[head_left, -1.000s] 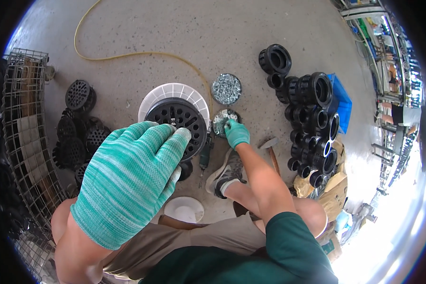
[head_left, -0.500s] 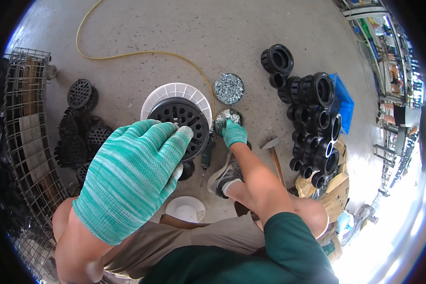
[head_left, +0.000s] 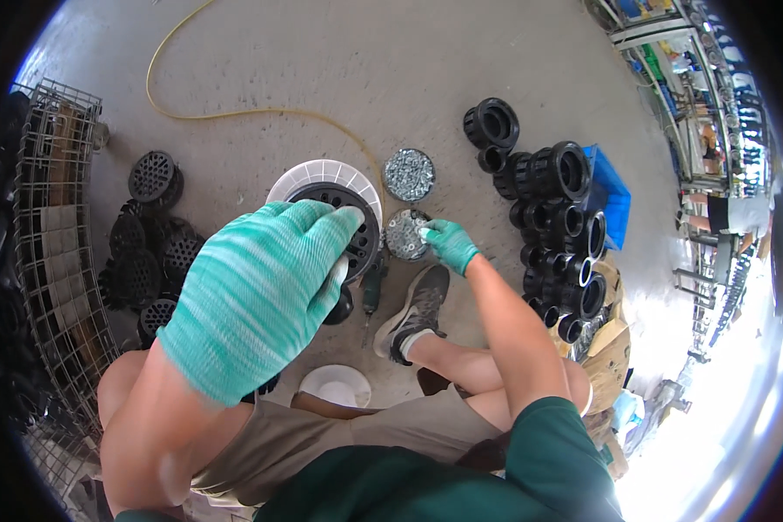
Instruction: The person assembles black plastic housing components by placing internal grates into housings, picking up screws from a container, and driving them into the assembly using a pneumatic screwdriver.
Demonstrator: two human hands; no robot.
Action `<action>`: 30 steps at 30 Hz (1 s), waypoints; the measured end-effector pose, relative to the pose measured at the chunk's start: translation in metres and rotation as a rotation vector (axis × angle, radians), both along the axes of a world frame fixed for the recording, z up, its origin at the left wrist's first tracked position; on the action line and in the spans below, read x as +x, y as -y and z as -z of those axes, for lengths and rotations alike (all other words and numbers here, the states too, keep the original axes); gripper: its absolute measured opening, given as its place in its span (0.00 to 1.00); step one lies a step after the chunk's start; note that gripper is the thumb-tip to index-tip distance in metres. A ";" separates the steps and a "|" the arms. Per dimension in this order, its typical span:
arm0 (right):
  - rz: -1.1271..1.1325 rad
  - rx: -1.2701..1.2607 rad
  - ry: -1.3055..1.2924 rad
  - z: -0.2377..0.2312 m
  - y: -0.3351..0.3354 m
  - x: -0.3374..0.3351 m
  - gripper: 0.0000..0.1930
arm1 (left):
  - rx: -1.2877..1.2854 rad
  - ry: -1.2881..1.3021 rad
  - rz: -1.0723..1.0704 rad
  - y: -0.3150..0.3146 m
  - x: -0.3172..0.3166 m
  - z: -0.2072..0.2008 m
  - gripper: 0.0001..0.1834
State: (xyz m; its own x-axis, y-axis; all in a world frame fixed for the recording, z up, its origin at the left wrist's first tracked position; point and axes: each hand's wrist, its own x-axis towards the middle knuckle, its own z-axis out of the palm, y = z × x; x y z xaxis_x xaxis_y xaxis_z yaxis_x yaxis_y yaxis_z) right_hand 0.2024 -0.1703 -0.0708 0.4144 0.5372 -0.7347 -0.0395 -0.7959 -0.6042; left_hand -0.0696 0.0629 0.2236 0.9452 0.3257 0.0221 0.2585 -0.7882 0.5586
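Observation:
My left hand, in a green-and-white striped knit glove, is curled over a round black grate full of holes. Its fingers are bent; whatever they may hold is hidden. Under the grate shows the rim of a white gridded round stand or basket. My right hand, gloved alike, has its fingertips pinched together at the right edge of a round dish of washers. Anything in that pinch is too small to make out. Just beyond sits another round dish of small metal fasteners.
More black grates are heaped at left beside a wire cage. Black pipe rings stand at right by a blue bin. A power drill lies near my shoe. A yellow hose crosses the floor; a white bowl is close.
My right hand has drawn back to the right, from over the washers to the dish's edge. My left hand remains over the grate, slightly higher in view. The view has shifted a little.

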 end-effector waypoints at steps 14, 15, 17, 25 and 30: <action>-0.628 0.421 0.337 -0.329 -0.033 -0.102 0.12 | -2.109 0.120 -0.264 0.075 0.004 0.030 0.35; -0.604 0.445 0.383 -0.328 -0.029 -0.106 0.12 | -2.104 0.121 -0.265 0.078 0.002 0.028 0.33; -0.583 0.479 0.337 -0.328 -0.025 -0.110 0.13 | -2.119 0.121 -0.297 0.079 -0.002 0.023 0.28; -0.114 0.462 0.197 -0.295 -0.042 -0.086 0.11 | -1.924 0.312 -0.387 0.065 -0.017 0.016 0.22; -0.295 0.109 0.201 -0.139 -0.028 -0.011 0.14 | -1.747 0.470 -0.398 0.042 -0.017 0.000 0.22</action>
State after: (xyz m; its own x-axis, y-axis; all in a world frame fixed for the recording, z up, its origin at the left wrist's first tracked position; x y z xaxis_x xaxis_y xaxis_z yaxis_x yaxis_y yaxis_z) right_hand 0.1916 -0.1424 0.0682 0.3603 0.7257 -0.5861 0.3098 -0.6857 -0.6586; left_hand -0.0870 0.0213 0.2237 0.8327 0.4392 -0.3371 -0.1373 0.7536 0.6428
